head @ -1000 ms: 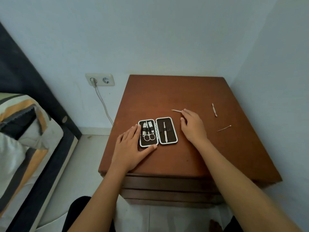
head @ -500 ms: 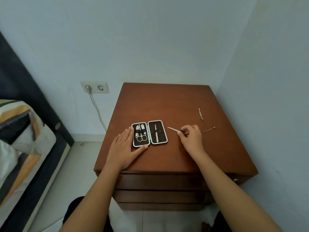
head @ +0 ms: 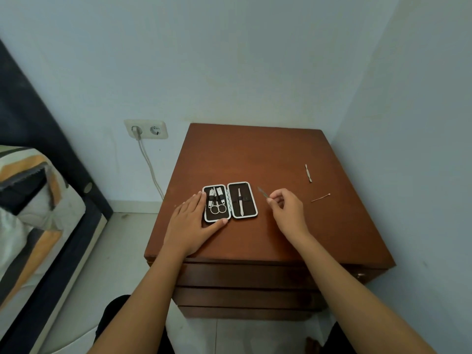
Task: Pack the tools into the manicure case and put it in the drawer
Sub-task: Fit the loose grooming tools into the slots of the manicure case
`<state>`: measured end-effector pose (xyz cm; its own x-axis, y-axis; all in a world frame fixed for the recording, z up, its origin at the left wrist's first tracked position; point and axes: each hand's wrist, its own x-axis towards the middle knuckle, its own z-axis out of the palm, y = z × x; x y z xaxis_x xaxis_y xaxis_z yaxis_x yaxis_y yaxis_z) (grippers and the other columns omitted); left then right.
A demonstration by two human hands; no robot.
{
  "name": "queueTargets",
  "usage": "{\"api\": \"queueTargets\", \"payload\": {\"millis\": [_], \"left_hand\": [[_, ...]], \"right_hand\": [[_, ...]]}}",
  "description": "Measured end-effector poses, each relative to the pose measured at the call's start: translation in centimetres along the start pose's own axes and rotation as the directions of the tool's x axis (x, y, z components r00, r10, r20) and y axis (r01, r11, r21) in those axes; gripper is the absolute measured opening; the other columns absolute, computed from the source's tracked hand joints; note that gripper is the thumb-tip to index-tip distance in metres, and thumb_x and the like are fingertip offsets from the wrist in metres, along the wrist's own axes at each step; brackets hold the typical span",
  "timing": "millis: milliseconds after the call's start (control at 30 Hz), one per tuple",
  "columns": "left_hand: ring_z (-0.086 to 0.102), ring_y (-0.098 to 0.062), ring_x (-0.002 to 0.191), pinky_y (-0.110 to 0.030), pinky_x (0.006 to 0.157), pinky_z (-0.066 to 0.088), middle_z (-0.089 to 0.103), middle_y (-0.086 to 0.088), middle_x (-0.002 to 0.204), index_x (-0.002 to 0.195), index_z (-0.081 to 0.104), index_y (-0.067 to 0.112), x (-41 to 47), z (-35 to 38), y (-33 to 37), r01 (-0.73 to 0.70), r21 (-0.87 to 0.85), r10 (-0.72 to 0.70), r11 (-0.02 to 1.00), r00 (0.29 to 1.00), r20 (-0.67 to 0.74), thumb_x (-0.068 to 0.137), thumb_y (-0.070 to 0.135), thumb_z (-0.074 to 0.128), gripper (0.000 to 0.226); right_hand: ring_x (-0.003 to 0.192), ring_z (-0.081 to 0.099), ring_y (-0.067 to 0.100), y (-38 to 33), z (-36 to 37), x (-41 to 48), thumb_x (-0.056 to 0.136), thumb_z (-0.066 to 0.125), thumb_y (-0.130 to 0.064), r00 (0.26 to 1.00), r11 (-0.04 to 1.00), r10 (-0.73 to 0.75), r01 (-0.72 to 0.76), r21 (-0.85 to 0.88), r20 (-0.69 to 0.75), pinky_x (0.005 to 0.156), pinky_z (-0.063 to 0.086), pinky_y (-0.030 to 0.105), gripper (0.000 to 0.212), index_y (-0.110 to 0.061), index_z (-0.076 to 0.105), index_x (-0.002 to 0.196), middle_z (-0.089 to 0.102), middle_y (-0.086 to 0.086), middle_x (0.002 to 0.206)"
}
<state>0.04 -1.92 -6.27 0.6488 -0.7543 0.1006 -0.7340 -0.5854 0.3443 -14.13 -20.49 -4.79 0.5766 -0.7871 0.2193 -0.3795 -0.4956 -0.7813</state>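
An open manicure case [head: 249, 213] with a dark lining and white rim lies flat on the brown nightstand [head: 255, 154]. Scissors and clippers [head: 216, 200] sit in its left half, tweezers [head: 240, 202] in its right. My left hand [head: 191, 223] rests flat against the case's left edge, thumb along the front rim. My right hand [head: 287, 209] pinches a thin metal tool [head: 262, 192] just right of the case, tip pointing up-left. Two more slim tools lie further right: a silver one [head: 308, 173] and a thin pick [head: 320, 198].
Closed drawer fronts [head: 245, 274] stack below the nightstand top. A wall stands close on the right. A wall socket [head: 146, 129] with a plugged cable is left of the nightstand. A bed with striped bedding [head: 30, 200] fills the left side.
My right hand picked the thin tool off the nightstand and carried it toward the case. My left hand stayed on the case. The view pulled back and tilted.
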Motion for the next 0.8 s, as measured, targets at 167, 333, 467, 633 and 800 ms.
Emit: {"api": "queueTargets", "payload": {"millis": [167, 333, 467, 633, 800], "left_hand": [[0.015, -0.011, 0.144, -0.032, 0.114, 0.010, 0.017, 0.003, 0.158, 0.150, 0.013, 0.020, 0.0, 0.1, 0.0, 0.006, 0.004, -0.006, 1.000, 1.000, -0.007, 0.065, 0.084, 0.016, 0.106], [0.016, -0.012, 0.144, -0.032, 0.114, 0.011, 0.018, 0.002, 0.157, 0.149, 0.014, 0.019, 0.1, 0.2, -0.2, 0.000, 0.007, 0.000, 1.000, 1.000, -0.014, 0.066, 0.084, 0.016, 0.106], [0.016, -0.013, 0.144, -0.034, 0.114, 0.012, 0.019, 0.001, 0.157, 0.149, 0.015, 0.019, 0.2, 0.2, -0.2, -0.008, 0.007, 0.008, 1.000, 1.000, -0.017, 0.066, 0.083, 0.017, 0.106], [0.016, -0.013, 0.143, -0.034, 0.114, 0.011, 0.020, 0.001, 0.157, 0.149, 0.015, 0.018, 0.1, 0.1, -0.1, -0.004, 0.006, 0.004, 1.000, 1.000, -0.014, 0.065, 0.083, 0.017, 0.106], [0.017, -0.014, 0.143, -0.034, 0.114, 0.012, 0.020, 0.000, 0.157, 0.149, 0.015, 0.018, 0.0, 0.0, 0.0, -0.007, 0.011, 0.007, 1.000, 1.000, -0.017, 0.064, 0.083, 0.016, 0.107]], "right_hand": [[0.069, 0.050, 0.004, -2.2, 2.2, -1.8, 0.084, 0.061, -0.004, 0.967, 0.973, -0.228, 0.230, -0.002, 0.116, 0.070, 0.043, 0.008, 0.008, -0.007, 0.067, 0.087, 0.052, 0.001, 0.086], [0.076, 0.051, 0.011, -2.2, 2.8, -2.8, 0.085, 0.060, -0.004, 0.937, 0.942, -0.314, 0.328, -0.072, 0.156, 0.073, 0.048, 0.028, 0.011, -0.004, 0.069, 0.091, 0.057, 0.009, 0.089], [0.075, 0.047, 0.012, -2.3, 2.3, -3.5, 0.084, 0.062, -0.005, 0.920, 0.917, -0.357, 0.378, -0.125, 0.163, 0.072, 0.042, 0.024, 0.012, -0.001, 0.071, 0.091, 0.057, 0.012, 0.088], [0.077, 0.045, 0.014, -2.3, 2.5, -4.5, 0.085, 0.062, -0.006, 0.927, 0.923, -0.320, 0.352, -0.154, 0.196, 0.076, 0.043, 0.026, 0.018, -0.001, 0.069, 0.100, 0.057, 0.013, 0.092], [0.083, 0.049, 0.019, -2.8, 2.6, -4.5, 0.087, 0.061, -0.009, 0.936, 0.937, -0.262, 0.305, -0.171, 0.237, 0.079, 0.040, 0.024, 0.024, -0.001, 0.066, 0.109, 0.056, 0.013, 0.098]]}}
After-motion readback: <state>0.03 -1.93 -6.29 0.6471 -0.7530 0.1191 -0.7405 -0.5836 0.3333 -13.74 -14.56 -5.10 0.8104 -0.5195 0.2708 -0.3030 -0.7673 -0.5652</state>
